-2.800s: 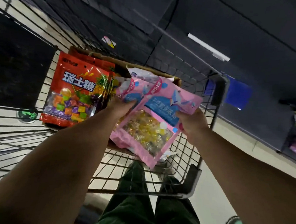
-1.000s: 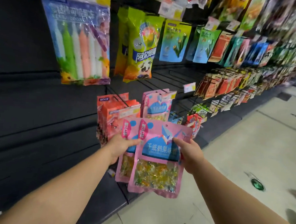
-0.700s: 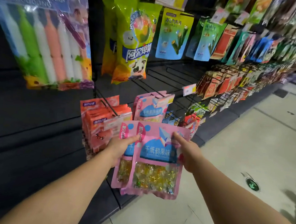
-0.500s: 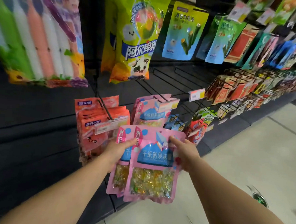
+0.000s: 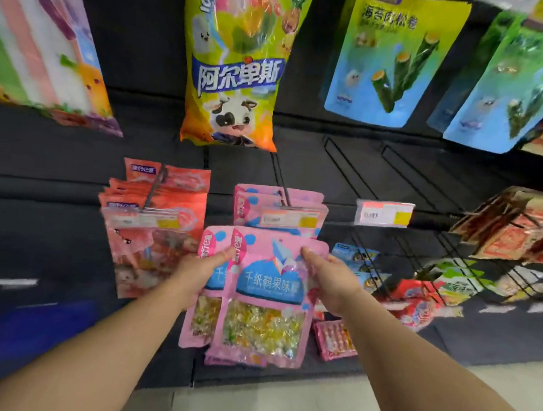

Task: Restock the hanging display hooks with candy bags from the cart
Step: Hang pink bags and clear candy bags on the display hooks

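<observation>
Left hand (image 5: 201, 272): grips the stack of pink candy bags (image 5: 266, 300) at its upper left edge, thumb across the front.
Right hand (image 5: 329, 280): pinches the front bag's upper right corner, thumb on its face.
Held bags: upright, fanned slightly; clear lower windows filled with yellow and white wrapped candies; held just below and in front of the matching hook.
Display hook (image 5: 284, 193): carries matching pink bags (image 5: 278, 207) behind a price tag (image 5: 290, 217).
Left neighbour: orange-red bags (image 5: 156, 227) hanging packed on their own hook.
Right neighbour: bare wire hooks (image 5: 342, 165), one with a price label (image 5: 384, 213).
Upper row: yellow-green cow bag (image 5: 237, 63), blue seaweed-roll bags (image 5: 397, 57).
Bottom ledge: small pink packet (image 5: 335, 339) lying flat.
</observation>
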`<control>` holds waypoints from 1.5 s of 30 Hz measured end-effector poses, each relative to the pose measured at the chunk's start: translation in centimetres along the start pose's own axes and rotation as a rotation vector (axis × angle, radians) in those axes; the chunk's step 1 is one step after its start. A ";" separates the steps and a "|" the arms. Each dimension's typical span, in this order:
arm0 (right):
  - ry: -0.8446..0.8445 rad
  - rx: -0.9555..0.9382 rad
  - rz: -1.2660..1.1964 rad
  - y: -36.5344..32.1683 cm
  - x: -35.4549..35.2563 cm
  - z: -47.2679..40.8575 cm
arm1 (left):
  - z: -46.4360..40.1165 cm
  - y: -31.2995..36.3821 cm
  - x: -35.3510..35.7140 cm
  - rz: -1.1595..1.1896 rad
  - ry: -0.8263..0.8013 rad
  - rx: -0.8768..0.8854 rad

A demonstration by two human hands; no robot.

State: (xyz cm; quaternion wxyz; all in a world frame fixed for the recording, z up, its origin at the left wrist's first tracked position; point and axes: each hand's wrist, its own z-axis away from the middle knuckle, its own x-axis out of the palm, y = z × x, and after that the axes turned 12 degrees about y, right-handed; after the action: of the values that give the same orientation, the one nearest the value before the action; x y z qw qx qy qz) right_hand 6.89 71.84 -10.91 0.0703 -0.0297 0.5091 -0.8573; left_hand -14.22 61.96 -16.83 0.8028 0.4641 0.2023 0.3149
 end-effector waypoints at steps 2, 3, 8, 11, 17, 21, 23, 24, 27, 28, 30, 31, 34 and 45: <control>-0.064 0.004 0.008 -0.5 -0.6 -0.8 | 0.5 0.2 0.5 0.035 0.047 0.023; -0.088 0.006 0.010 -0.7 -0.9 -1.0 | 0.9 0.2 0.8 0.052 0.073 0.028; -0.180 -0.032 0.060 -1.8 -1.7 -1.6 | 3.0 0.7 1.8 0.039 0.222 0.027; -0.245 -0.045 0.062 -2.6 -1.7 -2.2 | 3.5 1.5 1.5 0.050 0.247 0.044; -0.276 -0.101 0.044 -4.2 -0.8 -3.1 | 3.9 3.0 1.4 0.046 0.256 0.101; -0.263 -0.095 0.052 -4.7 -0.4 -3.5 | 3.4 2.5 0.4 0.068 0.290 0.083; -0.240 -0.110 0.067 -4.8 -0.1 -3.6 | 3.2 2.0 -0.2 0.059 0.300 0.083; -0.232 -0.113 0.062 -4.9 0.0 -3.5 | 3.2 1.7 -0.4 0.052 0.305 0.070; -0.204 -0.118 0.034 -4.6 0.2 -3.7 | 3.3 0.8 -1.1 0.048 0.318 0.041; -0.194 -0.120 0.023 -4.5 0.1 -3.8 | 3.4 0.4 -1.4 0.052 0.326 0.033; -0.177 -0.118 0.007 -4.5 0.0 -3.9 | 3.7 -0.2 -2.1 0.047 0.331 0.003; -0.170 -0.120 0.003 -4.4 0.0 -4.0 | 3.9 -0.5 -2.5 0.042 0.331 -0.015; -0.171 -0.117 -0.005 -4.5 0.2 -4.0 | 4.1 -1.5 -4.0 0.030 0.355 -0.060; 0.065 -0.248 0.083 -3.3 -0.2 -5.6 | 5.5 -2.1 -5.7 0.068 0.369 -0.086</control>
State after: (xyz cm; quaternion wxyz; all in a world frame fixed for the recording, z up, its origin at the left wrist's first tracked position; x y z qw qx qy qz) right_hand 6.08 78.29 -10.66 0.0848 0.0105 0.6141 -0.7846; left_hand -14.23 53.85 -15.75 0.7602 0.3703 0.3164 0.4298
